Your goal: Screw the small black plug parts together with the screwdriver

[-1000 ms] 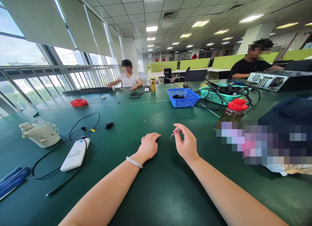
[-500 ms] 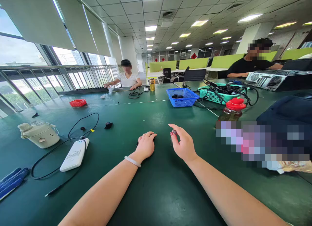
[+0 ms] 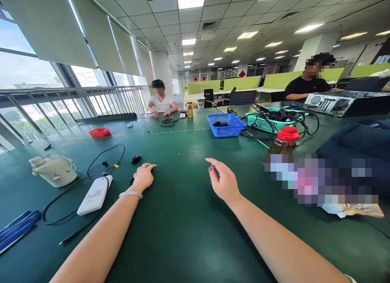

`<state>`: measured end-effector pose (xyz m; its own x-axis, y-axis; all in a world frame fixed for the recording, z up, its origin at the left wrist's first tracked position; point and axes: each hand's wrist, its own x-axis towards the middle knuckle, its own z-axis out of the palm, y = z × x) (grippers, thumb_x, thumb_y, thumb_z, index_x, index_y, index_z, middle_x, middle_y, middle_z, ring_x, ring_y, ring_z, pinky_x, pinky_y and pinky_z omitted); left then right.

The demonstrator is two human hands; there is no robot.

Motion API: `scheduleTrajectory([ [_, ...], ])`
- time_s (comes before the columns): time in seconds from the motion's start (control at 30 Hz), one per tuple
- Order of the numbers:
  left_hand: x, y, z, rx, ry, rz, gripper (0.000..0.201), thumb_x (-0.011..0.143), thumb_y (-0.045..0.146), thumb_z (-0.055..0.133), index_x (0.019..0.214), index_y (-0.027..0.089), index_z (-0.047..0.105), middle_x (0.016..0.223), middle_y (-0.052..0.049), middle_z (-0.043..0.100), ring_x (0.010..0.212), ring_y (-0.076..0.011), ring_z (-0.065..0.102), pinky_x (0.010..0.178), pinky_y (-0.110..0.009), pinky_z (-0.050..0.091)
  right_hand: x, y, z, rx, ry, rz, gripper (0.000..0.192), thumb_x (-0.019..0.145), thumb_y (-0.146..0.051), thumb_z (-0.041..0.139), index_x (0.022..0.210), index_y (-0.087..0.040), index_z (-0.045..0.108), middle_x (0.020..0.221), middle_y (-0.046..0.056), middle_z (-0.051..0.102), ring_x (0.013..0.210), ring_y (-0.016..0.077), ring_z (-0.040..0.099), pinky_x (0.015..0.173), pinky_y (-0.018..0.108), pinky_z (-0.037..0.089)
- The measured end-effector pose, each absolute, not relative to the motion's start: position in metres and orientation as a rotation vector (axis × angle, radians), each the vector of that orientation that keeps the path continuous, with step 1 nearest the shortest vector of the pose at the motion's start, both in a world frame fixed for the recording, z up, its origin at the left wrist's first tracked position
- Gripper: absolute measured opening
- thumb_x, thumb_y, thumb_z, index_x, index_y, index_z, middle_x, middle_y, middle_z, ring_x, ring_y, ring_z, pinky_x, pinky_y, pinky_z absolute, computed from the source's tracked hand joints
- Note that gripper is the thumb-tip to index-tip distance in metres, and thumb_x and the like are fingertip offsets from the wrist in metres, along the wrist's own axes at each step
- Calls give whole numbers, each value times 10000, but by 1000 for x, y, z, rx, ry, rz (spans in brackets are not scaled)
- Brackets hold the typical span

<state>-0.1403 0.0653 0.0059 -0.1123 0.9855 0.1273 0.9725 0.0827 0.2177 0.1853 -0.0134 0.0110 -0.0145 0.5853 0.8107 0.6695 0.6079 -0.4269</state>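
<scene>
Left hand: I see my left hand (image 3: 144, 176) resting palm-down, fingers loosely curled, over a small black part (image 3: 131, 181) on the dark green table (image 3: 183, 226).
Right hand: my right hand (image 3: 224, 181) pinches a small dark metal piece (image 3: 212, 168), right of centre.

The left hand (image 3: 143, 176) now lies well out toward nine o'clock, apart from the right hand (image 3: 224, 181), where a second ago the two sat almost side by side; it covers a small dark part (image 3: 131, 181). The right hand's small tool (image 3: 211, 169), earlier pointing toward nine o'clock, now points downward.
</scene>
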Motion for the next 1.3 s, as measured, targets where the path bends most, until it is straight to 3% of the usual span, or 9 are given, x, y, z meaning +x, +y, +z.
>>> scheduleTrajectory([
  [0.23,-216,71,7,1803,2527,466,558,762,100,465,1274,241,638,1409,-127,516,1242,-339,521,985,-498,460,185,-14,11,-1042,-1691,-107,303,935,-184,450,1189,-219,610,892,49,709,756,192,662,703,329,548],
  [0.57,-210,70,5,1986,2448,760,304,826,271,564,1082,227,722,1183,-99,663,1079,-290,613,907,-375,499,186,-13,12,-1066,-1688,-96,292,943,-186,435,1182,-220,600,788,22,674,688,179,626,679,328,534],
  [0.83,-215,64,11,1907,2438,1084,369,882,296,492,1206,195,635,1100,-126,684,1099,-305,606,938,-434,484,186,-14,12,-1060,-1685,-83,289,940,-188,439,1180,-224,596,830,28,687,719,177,640,701,323,537],
  [1.0,-219,56,23,1624,2401,1324,412,824,371,612,1190,185,580,1073,-101,700,972,-264,666,887,-390,509,185,-16,13,-1080,-1682,-59,284,940,-201,435,1169,-226,602,821,25,683,705,175,640,705,328,541],
  [1.17,-221,48,34,1645,2478,1201,325,855,411,553,1068,186,652,1110,-104,693,959,-255,662,930,-388,485,186,-17,12,-1100,-1664,-33,281,934,-211,444,1162,-225,608,885,38,699,744,180,651,725,335,549],
  [1.3,-227,46,35,1638,2523,976,389,913,433,437,1067,199,707,948,-108,730,964,-297,655,914,-429,482,186,-17,12,-1126,-1657,-7,284,933,-228,441,1160,-236,612,894,39,699,759,186,654,749,346,554],
])
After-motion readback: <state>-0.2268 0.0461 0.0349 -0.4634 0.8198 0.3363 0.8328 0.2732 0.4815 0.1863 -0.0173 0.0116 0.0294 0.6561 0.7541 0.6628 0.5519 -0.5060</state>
